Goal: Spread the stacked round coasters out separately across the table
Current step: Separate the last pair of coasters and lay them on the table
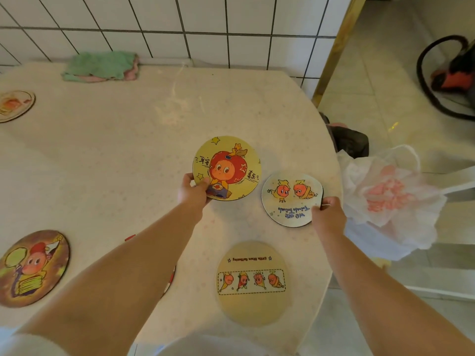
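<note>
My left hand point(193, 191) grips the near-left edge of a yellow coaster point(228, 167) printed with a red-haired cartoon face, held over the middle of the pale table point(115, 155). My right hand point(327, 215) pinches the near-right edge of a white coaster point(289, 199) showing two orange figures, close to the table's right edge. A beige coaster point(253, 282) lies flat near the front. A brown coaster point(32, 267) lies at the left, and another coaster point(15, 105) at the far left. Under my left forearm a further coaster point(169, 280) is mostly hidden.
A folded green and pink cloth point(101, 66) lies at the back by the tiled wall. A white plastic bag point(385, 199) hangs just off the table's right edge. A dark object with a hose point(452, 75) stands on the floor at right.
</note>
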